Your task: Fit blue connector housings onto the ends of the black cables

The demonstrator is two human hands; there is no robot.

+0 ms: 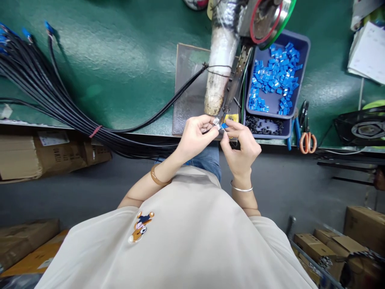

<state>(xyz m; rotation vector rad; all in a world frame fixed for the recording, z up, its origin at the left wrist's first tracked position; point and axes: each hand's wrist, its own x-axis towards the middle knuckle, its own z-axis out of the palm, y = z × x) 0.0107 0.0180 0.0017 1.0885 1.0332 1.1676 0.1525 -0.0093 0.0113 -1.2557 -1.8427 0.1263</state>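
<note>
We pinch a small whitish connector piece [216, 122] in our left hand's [195, 135] fingertips; our right hand's [240, 147] fingers curl beside it, near a small blue plastic piece [224, 125], their grip unclear. Beyond our right hand sits a purple-grey plastic tray [303, 66]; left of our hands, 1 red tie [95, 131] binds long black cables [72, 110].

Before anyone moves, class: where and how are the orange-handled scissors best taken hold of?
I'd grip the scissors by their orange loops, from the wearer's side: the loops face that way at the bench's near edge, while the other end points inward. Coming from the right looks better, since blue-handled pliers lie close on the left.
</note>
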